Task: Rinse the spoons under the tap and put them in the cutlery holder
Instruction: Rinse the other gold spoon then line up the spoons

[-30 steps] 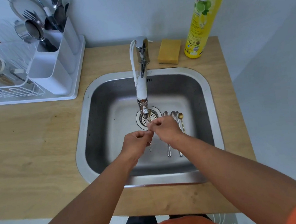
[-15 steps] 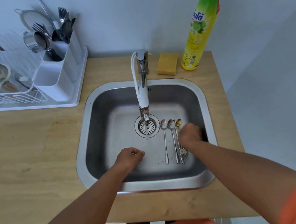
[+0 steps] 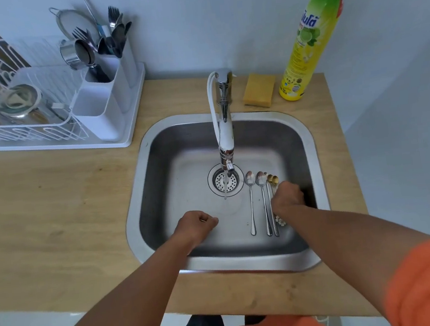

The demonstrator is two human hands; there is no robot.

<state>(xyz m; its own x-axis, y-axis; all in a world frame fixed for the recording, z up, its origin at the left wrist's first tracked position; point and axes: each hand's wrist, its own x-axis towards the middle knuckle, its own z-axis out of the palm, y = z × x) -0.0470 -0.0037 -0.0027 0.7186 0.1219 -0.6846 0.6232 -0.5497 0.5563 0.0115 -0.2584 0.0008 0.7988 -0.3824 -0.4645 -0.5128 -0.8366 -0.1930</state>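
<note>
**Under the tap: spoons still waiting in the sink**

Head view: beside the right hand [image 3: 288, 197], spoons [image 3: 264, 202] lie side by side on the sink [image 3: 309, 137] floor, slim steel, two gold-bowled, none rinsed by the look of it. Right hand reaches down onto the gold ones; grip hidden, cannot tell. Left hand [image 3: 197, 224] curled, fingers closed, contents unclear. Tap [image 3: 225, 132] runs a thin stream between the hands. White plastic cutlery holder [image 3: 111, 94] far up-left of the left hand, already holding cutlery.
</note>
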